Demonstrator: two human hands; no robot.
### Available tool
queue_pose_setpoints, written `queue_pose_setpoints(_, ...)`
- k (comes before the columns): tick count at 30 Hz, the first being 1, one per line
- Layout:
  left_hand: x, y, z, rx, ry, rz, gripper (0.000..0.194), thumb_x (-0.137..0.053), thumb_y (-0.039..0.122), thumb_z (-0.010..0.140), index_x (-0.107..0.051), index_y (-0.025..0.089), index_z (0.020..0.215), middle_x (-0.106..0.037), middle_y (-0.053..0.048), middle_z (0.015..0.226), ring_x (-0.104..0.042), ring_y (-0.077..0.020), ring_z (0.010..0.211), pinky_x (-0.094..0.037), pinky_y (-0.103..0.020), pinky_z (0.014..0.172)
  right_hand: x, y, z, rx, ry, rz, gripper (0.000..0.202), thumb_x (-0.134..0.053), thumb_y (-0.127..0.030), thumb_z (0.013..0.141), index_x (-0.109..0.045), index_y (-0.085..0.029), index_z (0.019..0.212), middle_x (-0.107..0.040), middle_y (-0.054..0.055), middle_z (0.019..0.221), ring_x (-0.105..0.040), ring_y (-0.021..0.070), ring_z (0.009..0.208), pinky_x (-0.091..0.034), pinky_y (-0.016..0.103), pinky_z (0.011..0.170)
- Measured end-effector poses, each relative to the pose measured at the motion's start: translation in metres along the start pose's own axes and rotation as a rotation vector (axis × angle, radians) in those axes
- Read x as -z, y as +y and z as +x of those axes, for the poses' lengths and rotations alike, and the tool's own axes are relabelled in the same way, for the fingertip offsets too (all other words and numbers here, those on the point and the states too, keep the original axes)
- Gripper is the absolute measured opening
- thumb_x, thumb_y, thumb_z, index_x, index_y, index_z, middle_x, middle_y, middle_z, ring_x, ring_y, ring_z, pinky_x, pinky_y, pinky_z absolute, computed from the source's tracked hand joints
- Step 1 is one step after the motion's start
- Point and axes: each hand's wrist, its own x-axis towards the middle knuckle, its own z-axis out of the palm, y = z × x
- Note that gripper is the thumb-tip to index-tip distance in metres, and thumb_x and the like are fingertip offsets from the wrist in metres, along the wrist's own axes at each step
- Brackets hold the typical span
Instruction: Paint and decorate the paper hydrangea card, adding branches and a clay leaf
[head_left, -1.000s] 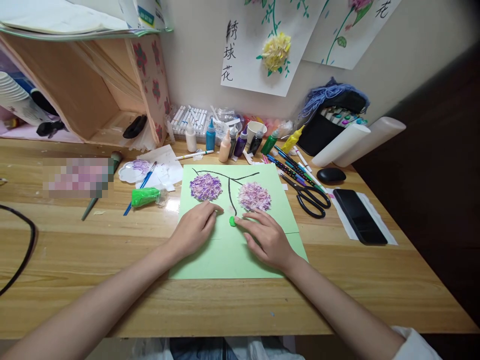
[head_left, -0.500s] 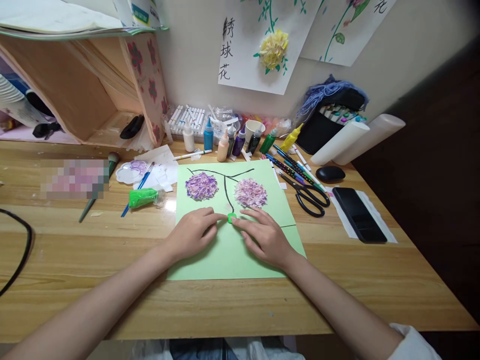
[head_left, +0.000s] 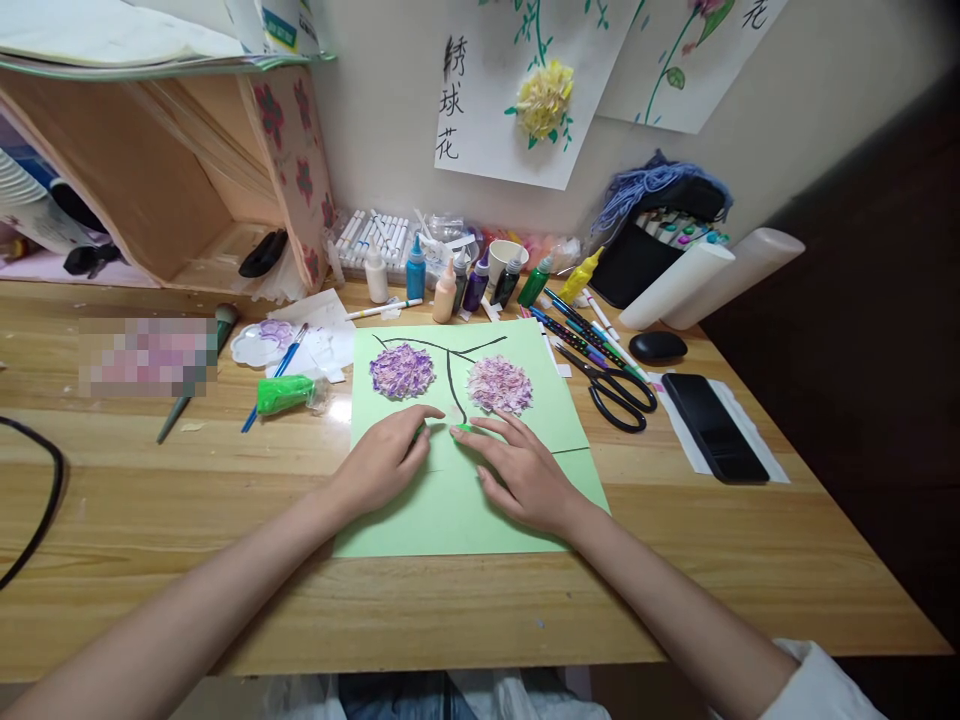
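A light-green sheet of paper point(head_left: 390, 530) lies before me with black branching lines and two round flowers of purple-pink shreds, one left point(head_left: 403, 371) and one right point(head_left: 500, 385). At the lower end of the central line sits a small lump of green modelling clay point(head_left: 459, 430), partly hidden by a fingertip. My right hand point(head_left: 525, 470) rests over the sheet, fingers spread, its index finger touching that lump. To the left, my left hand point(head_left: 390, 455) is pinched, with a bit of green clay point(head_left: 420, 431) showing between thumb and index finger.
Left of the paper lie a green clay packet point(head_left: 285, 395), a paintbrush point(head_left: 292, 352) and a white palette point(head_left: 255, 345). Paint bottles point(head_left: 476, 285) line the back. On the right are black scissors point(head_left: 619, 395), pens point(head_left: 577, 335), a mouse point(head_left: 658, 347) and a phone point(head_left: 714, 428).
My left hand has drawn away from the central clay lump toward the left, its index finger now bent in. My right index finger stays on the lump, covering more of it.
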Motion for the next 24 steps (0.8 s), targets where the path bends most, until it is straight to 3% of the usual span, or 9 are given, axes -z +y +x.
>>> queue_pose_setpoints(5, 0.0004, 0.0004, -0.0005, 0.014, 0.0, -0.009, 0.028, -0.032, 0.025, 0.094, -0.05, 0.018, 0.116, -0.063, -0.007, 0.115, -0.058, -0.0202, 0.105, -0.044, -0.034, 0.091, -0.0002, -0.0013, 0.0009, -0.036, -0.033, -0.017, 0.053, -0.042, -0.02, 0.088, -0.035, -0.017, 0.141, -0.054, 0.01, 0.134, -0.04, 0.0224, 0.131, -0.03, 0.049, 0.112)
queue_pose_setpoints(15, -0.0001, 0.0002, 0.0014, 0.014, 0.005, 0.003, 0.028, -0.033, 0.025, 0.094, -0.051, 0.018, 0.114, -0.063, -0.008, 0.112, -0.059, -0.0208, 0.104, -0.044, -0.035, 0.091, 0.0024, -0.0038, 0.0019, -0.031, -0.104, 0.027, 0.05, -0.041, -0.02, 0.089, -0.038, -0.019, 0.139, -0.054, 0.007, 0.134, -0.04, 0.0206, 0.132, -0.025, 0.051, 0.114)
queue_pose_setpoints(24, 0.0, 0.0004, 0.0016, 0.009, 0.015, -0.001, 0.029, -0.032, 0.025, 0.093, -0.053, 0.018, 0.112, -0.064, -0.008, 0.111, -0.059, -0.0209, 0.103, -0.045, -0.035, 0.091, 0.0, -0.0026, -0.0021, 0.067, 0.031, -0.005, 0.045, -0.041, -0.013, 0.087, -0.047, -0.014, 0.131, -0.062, 0.01, 0.124, -0.047, 0.0216, 0.127, -0.029, 0.051, 0.113)
